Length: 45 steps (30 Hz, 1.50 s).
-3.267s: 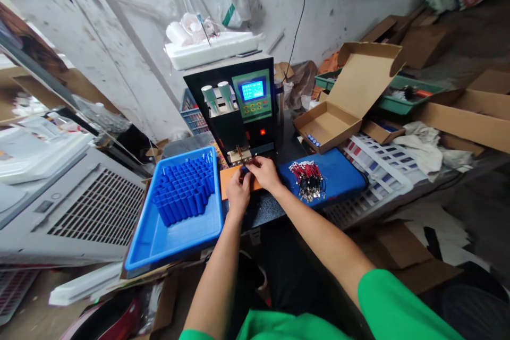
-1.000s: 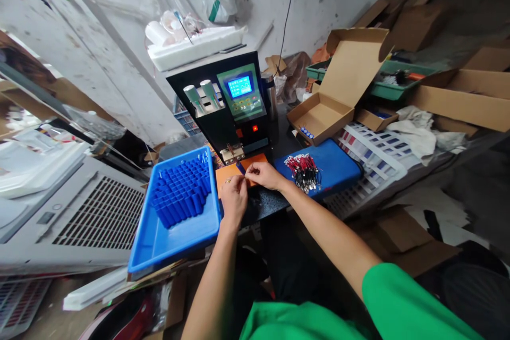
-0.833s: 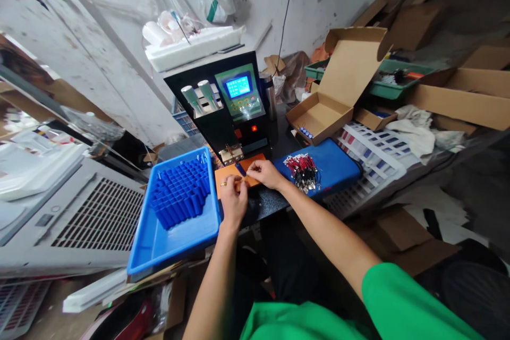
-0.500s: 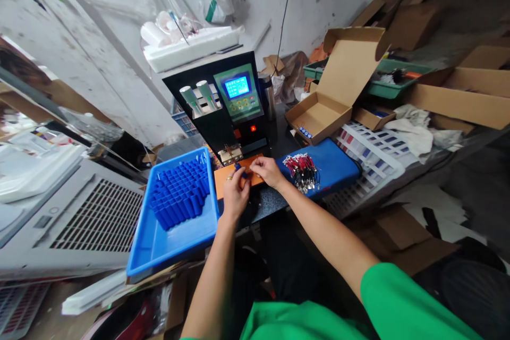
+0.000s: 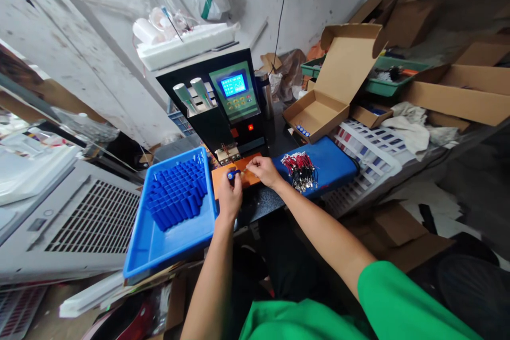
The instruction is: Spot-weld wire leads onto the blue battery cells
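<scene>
My left hand (image 5: 229, 197) is closed round a blue cylindrical battery cell (image 5: 232, 174), tilted so that one pale end shows. Just right of it, my right hand (image 5: 264, 171) pinches something small and thin near the cell; its kind is too small to tell. Both hands are over an orange board (image 5: 220, 185) in front of the metal electrodes (image 5: 227, 154) of a black spot welder (image 5: 207, 127) with a lit screen. A bundle of red and black wire leads (image 5: 299, 170) lies on a blue pad (image 5: 338, 158) to the right.
A blue tray (image 5: 137, 247) at left holds many upright blue cells (image 5: 177, 191). Behind the pad, an open cardboard box (image 5: 319, 109) has several cells at its front corner. A white plastic basket (image 5: 370, 154) stands at right, and a grey slatted unit (image 5: 87, 218) at far left.
My left hand has turned and drawn slightly back, tipping the cell so its end shows. The right hand stays in its pinch beside it. The camera view has shifted a little.
</scene>
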Motion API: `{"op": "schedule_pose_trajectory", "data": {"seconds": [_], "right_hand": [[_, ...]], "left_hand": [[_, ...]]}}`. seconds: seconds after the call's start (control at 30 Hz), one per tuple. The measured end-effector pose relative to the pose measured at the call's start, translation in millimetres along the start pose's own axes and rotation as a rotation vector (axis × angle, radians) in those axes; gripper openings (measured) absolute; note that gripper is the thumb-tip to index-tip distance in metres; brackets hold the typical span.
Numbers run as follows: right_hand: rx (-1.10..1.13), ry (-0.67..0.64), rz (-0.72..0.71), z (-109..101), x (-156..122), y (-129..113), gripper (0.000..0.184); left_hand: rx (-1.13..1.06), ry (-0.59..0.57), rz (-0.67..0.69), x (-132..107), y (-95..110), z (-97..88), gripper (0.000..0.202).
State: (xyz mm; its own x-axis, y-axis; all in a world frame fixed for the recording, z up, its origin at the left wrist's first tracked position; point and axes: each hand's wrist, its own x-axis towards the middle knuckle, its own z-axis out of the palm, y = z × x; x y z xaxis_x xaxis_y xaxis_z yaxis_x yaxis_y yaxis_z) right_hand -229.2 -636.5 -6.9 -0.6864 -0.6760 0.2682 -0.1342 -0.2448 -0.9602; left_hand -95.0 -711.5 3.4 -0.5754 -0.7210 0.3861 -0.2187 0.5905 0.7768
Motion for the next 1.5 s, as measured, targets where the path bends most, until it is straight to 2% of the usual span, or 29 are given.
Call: {"op": "schedule_pose_trajectory", "data": {"seconds": [0.1,0.3,0.5,0.7,0.93,1.27,1.4,1.5], "right_hand": [[-0.022,-0.004,0.005,1.0,1.4,0.9,0.024],[-0.005,-0.005,0.005,0.4,1.7,-1.1,0.024],[-0.010,0.008,-0.002,1.3,3.2,0.4,0.024],[-0.013,0.013,0.002,1.3,3.2,0.5,0.024],[-0.014,0.024,0.004,2.2,3.5,1.1,0.023],[-0.022,0.036,-0.001,3.0,3.3,3.3,0.022],[-0.022,0.045,0.005,4.2,3.0,1.5,0.022],[-0.050,0.051,0.014,5.0,3.1,-0.1,0.022]], "left_hand": [[0.019,-0.019,-0.042,9.6,-2.7,1.3,0.025],[0.011,-0.130,-0.033,21.7,-14.0,-0.5,0.020],[-0.034,-0.128,-0.050,25.3,-15.3,3.4,0.023],[0.013,-0.060,0.024,25.1,-15.3,4.4,0.020],[-0.086,0.000,-0.047,21.4,-16.7,7.1,0.039],[-0.019,-0.076,0.013,24.7,-25.9,13.3,0.042],[0.041,-0.064,0.069,25.4,-23.2,13.7,0.039],[0.003,-0.076,0.073,25.4,-21.6,11.9,0.032]]}}
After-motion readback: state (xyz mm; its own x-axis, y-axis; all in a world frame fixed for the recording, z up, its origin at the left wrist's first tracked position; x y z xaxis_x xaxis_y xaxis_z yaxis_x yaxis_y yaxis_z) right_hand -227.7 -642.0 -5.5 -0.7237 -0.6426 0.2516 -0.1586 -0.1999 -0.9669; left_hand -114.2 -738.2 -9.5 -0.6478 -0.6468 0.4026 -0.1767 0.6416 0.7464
